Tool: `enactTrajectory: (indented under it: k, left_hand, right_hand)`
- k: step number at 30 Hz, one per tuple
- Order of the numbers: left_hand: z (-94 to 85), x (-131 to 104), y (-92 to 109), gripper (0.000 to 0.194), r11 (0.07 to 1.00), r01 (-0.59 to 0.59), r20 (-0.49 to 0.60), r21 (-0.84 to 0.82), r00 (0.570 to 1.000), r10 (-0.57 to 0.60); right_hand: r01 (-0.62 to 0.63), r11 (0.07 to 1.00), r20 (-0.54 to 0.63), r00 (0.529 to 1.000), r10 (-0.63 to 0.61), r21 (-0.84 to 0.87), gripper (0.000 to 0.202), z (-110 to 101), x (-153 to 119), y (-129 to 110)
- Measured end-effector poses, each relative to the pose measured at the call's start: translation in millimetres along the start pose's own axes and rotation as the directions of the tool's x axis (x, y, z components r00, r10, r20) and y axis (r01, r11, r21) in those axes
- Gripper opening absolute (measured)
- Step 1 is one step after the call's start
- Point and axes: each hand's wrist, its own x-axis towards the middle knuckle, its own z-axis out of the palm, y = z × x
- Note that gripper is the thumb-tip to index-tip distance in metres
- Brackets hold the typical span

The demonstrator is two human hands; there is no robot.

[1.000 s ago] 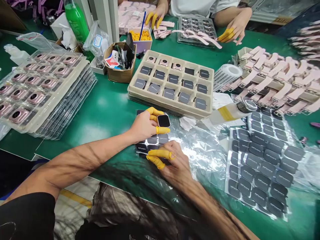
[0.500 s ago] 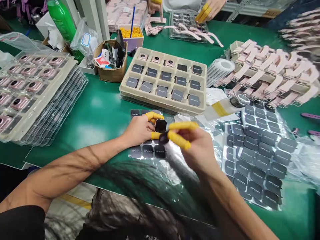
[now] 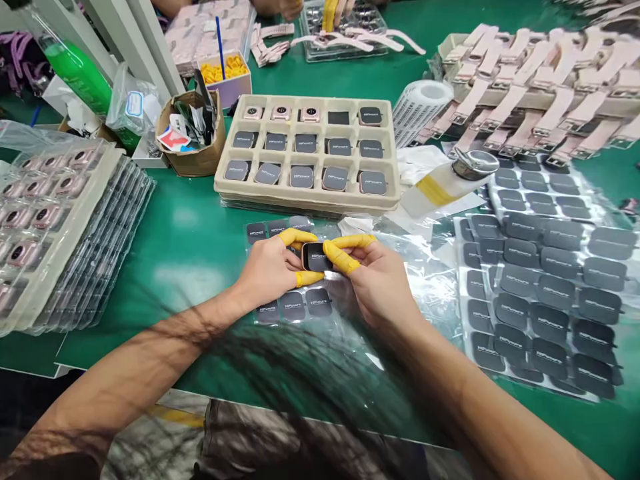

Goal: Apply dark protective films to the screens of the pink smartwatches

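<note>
My left hand (image 3: 270,270), with yellow finger cots, is closed around the edges of a small square smartwatch case (image 3: 304,259) with a pinkish rim. A black screen film (image 3: 315,257) with white lettering lies over its face. My right hand (image 3: 377,277), also in yellow finger cots, pinches the film at its right edge; its fingertips hide that corner. Under my hands a clear sheet carries rows of the same black films (image 3: 293,306), partly covered by the left hand.
Beyond my hands a beige tray (image 3: 310,199) holds film-covered watches and a few bare-faced ones. Stacked watch trays (image 3: 75,220) stand left, film sheets (image 3: 540,287) right. A bottle (image 3: 445,183), a white roll (image 3: 423,107) and pink straps (image 3: 530,87) sit behind. A co-worker's hand (image 3: 335,13) shows at the top.
My right hand has brought the film from just below the watch onto its face, and the lettering now shows. My left hand keeps holding the watch. The camera view has shifted.
</note>
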Motion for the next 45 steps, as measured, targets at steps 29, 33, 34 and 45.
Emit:
enactTrajectory:
  k: [29,33,34,45]
  left_hand:
    - [-0.4,1,3,0.053,0.996,-0.032,0.014,0.082,0.999,0.031]
    - [-0.7,0,6,0.053,0.993,-0.005,0.009,0.118,1.000,0.004]
    - [-0.6,-1,6,0.054,0.993,-0.001,0.012,0.121,1.000,-0.001]
    - [-1.2,0,4,0.064,0.999,0.004,0.037,0.052,0.999,-0.006]
  right_hand:
    - [0.019,0.994,0.020,1.000,-0.017,-0.107,0.050,0,-2,4]
    - [0.018,0.994,0.016,1.000,-0.016,-0.108,0.050,-1,-3,6]
    - [0.019,0.994,0.017,1.000,-0.017,-0.108,0.049,-1,-3,6]
    - [0.040,0.990,-0.017,0.999,-0.042,-0.133,0.056,2,-3,8]
